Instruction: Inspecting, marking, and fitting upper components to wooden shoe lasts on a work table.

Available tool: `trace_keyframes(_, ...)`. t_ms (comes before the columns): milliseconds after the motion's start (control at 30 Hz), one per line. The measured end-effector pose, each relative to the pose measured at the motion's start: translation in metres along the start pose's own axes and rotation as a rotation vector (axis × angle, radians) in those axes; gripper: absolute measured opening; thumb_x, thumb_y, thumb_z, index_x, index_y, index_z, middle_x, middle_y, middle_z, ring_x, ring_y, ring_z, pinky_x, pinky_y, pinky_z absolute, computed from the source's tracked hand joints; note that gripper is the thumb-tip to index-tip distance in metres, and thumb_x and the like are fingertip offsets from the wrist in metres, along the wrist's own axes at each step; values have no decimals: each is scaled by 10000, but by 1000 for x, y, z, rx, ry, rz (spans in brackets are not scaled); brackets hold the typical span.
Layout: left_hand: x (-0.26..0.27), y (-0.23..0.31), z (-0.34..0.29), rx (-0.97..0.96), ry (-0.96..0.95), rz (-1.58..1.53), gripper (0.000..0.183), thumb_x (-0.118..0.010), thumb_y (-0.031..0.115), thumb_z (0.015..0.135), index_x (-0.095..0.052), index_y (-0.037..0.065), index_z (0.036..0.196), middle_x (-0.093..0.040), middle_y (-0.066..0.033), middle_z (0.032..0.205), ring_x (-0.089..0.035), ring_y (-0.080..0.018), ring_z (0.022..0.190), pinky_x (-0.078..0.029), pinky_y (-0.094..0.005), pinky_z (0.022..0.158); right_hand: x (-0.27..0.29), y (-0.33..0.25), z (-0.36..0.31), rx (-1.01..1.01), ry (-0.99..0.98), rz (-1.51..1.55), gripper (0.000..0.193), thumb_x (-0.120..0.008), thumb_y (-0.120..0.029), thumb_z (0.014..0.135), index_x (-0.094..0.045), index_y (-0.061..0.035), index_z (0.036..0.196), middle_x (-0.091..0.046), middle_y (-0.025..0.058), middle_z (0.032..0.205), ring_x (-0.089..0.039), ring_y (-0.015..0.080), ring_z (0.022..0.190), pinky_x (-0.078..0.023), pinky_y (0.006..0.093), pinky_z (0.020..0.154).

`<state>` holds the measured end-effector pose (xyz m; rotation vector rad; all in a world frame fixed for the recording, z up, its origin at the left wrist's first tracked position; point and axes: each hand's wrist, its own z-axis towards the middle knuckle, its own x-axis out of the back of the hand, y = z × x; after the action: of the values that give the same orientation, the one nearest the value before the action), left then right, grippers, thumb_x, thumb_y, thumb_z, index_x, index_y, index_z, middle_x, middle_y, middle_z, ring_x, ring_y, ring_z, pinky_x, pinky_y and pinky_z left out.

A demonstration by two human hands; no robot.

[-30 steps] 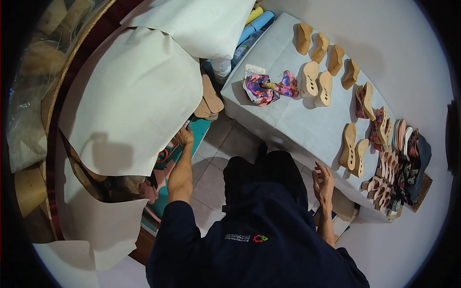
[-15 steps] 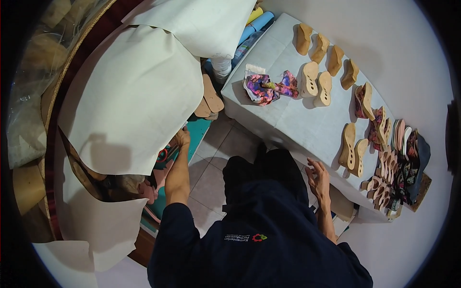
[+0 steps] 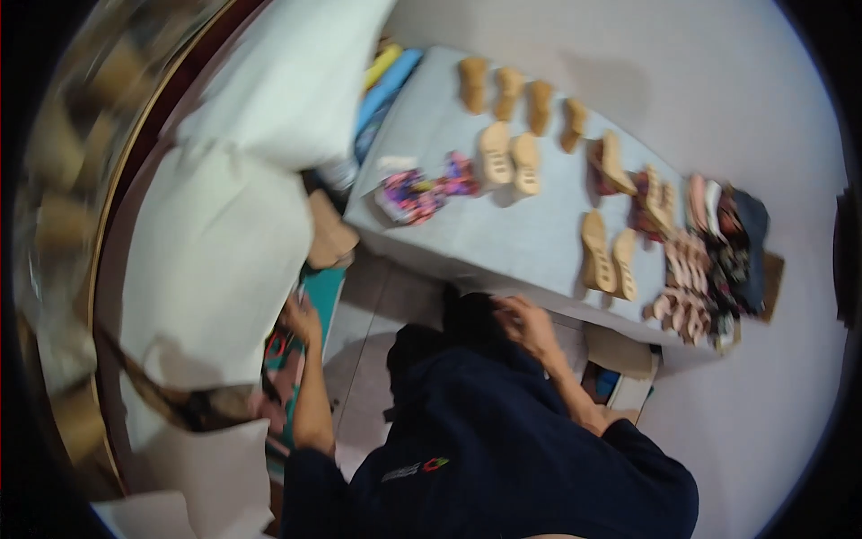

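Note:
My left hand is at the edge of the green-topped shelf, beside the hanging white sheet. Its fingers are bent together around a small pale thing that blur keeps me from naming. Just below that hand lie red-and-dark handles and pinkish pieces. Over my dark-trousered leg, close to the table's front edge, my right hand is held with loosely bent fingers apart and nothing visible in it. Brown flat sole-shaped pieces rest on the shelf beyond my left hand.
A grey-covered table carries wooden shoe lasts, pale wedge soles, floral fabric and floral-covered wedges. Sandals crowd its right end. Rolled blue material stands at its far left. Below sits an open box.
My right hand has swung left and inward, from beside the table to over my leg. My left hand stays at the shelf edge. The whole view has shifted and blurred.

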<state>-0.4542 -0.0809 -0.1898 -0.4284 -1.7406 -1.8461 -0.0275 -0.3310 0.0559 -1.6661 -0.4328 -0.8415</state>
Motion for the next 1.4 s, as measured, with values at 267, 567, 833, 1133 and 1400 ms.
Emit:
trace_keyframes(267, -5, 212, -115, 784, -501, -1079, 367, -722, -12, 905, -542, 73, 1213, -685, -107, 1016, -712, -240, 919, -602, -345, 840, -7, -56, 20, 146, -157, 123, 453, -748, -274, 940, -642, -136, 1358, -681, 103, 1085, -707, 262, 846, -570, 373, 775)
trace_keyframes(567, -34, 343, -127, 756, -952, -1149, 129, -691, 62, 973, -598, 69, 1063, -724, -118, 1006, -721, -174, 867, -602, -282, 788, 10, -36, 37, -179, -60, 1193, 412, -735, -249, 984, -635, -52, 1332, -637, -16, 848, -573, 45, 775, -463, 215, 696)
trace_keyframes(833, -101, 417, -135, -90, -1183, -230, 318, -589, 319, 1063, -632, 15, 980, -654, -59, 722, -639, -135, 630, -492, -339, 584, 64, 40, 62, -399, 318, 1245, 428, -568, -450, 1060, -672, -36, 1031, -610, -7, 764, -532, 62, 624, -403, 218, 570)
trace_keyframes(1133, -184, 473, -147, 304, -1593, -737, 467, -449, 382, 1109, -512, 42, 795, -538, -66, 603, -563, -218, 613, -425, -355, 615, 136, 118, 95, -322, 679, 939, 425, -562, -392, 1051, -657, -56, 808, -534, -18, 580, -435, 67, 468, -320, 247, 438)
trace_keyframes(1400, -279, 439, -143, -485, -986, 133, 353, -548, 374, 1058, -573, 53, 913, -605, -130, 826, -625, -341, 801, -491, -446, 706, 272, 167, 136, -176, 743, 1011, 376, -602, -309, 1055, -648, 14, 1240, -717, 111, 1007, -667, 144, 806, -558, 286, 752)
